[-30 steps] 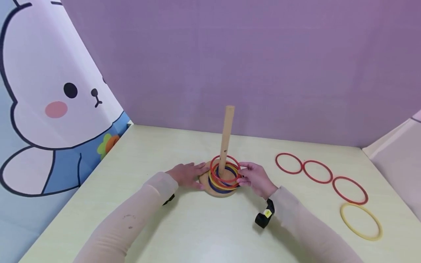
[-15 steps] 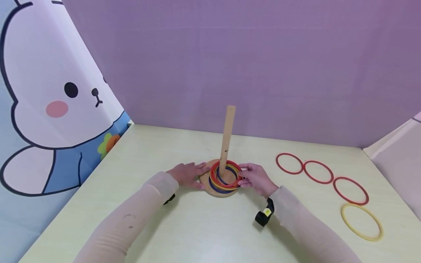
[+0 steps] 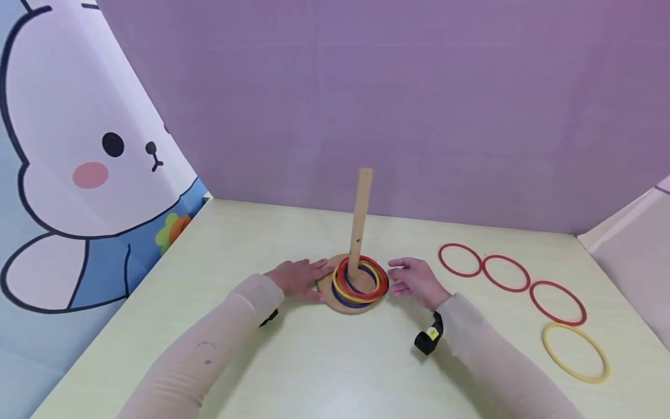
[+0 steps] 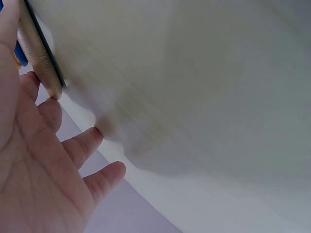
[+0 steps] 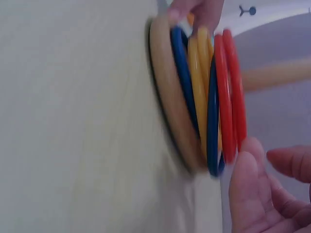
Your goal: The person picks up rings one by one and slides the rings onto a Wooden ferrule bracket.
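A wooden post [image 3: 361, 215] rises from a round wooden base [image 3: 325, 291]. Blue, yellow and red rings lie stacked loosely around its foot, with red rings [image 5: 226, 97] on top in the right wrist view. The left hand [image 3: 299, 279] rests at the base's left edge, fingers spread; in the left wrist view, fingertips touch the base's rim [image 4: 41, 60]. Just right of the stack is the right hand [image 3: 416, 282], its fingers apart and loosely bent, holding nothing. In the right wrist view its fingertips are close beside the red rings.
On the table's right side lie three red rings, a left one [image 3: 442, 263], a middle one [image 3: 502, 287] and a right one [image 3: 541, 311]. A yellow ring [image 3: 556, 359] lies nearest the front. A purple cloth [image 3: 419, 116] stands behind the table.
A red ring that was tilted over the stack now lies down on it. The right hand has let go of it and moved slightly right. The left hand has stayed put.
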{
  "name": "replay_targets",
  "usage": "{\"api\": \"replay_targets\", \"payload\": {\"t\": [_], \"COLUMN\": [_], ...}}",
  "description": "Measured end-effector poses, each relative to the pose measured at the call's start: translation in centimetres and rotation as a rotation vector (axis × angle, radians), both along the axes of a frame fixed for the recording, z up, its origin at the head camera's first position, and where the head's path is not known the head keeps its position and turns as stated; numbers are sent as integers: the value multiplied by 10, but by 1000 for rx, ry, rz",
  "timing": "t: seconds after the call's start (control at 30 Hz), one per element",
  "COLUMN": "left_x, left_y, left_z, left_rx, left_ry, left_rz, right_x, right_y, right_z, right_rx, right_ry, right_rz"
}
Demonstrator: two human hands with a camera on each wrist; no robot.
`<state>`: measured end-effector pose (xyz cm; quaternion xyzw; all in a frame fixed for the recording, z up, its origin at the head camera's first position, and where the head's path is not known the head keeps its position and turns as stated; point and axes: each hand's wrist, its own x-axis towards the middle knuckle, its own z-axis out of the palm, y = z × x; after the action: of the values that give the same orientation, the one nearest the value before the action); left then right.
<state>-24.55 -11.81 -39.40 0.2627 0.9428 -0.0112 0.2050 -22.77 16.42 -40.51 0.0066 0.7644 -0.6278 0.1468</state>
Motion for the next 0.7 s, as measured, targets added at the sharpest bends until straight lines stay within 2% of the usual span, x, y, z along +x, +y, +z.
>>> {"api": "replay_targets", "payload": {"t": [0.3, 0.5, 0.7], "left_x": [0, 0, 0], "left_y": [-1, -1, -2], "left_z": [0, -2, -2], "left_rx": [36, 8, 6], "left_ry": [-19, -2, 8], "left_rz": [16, -14, -21], "right_x": [-23, -30, -32], "right_y": [69, 117, 147], "right_z": [8, 10, 7], "right_rx": [324, 402, 474], "right_ry": [78, 32, -37], "right_rz": [7, 8, -12]}}
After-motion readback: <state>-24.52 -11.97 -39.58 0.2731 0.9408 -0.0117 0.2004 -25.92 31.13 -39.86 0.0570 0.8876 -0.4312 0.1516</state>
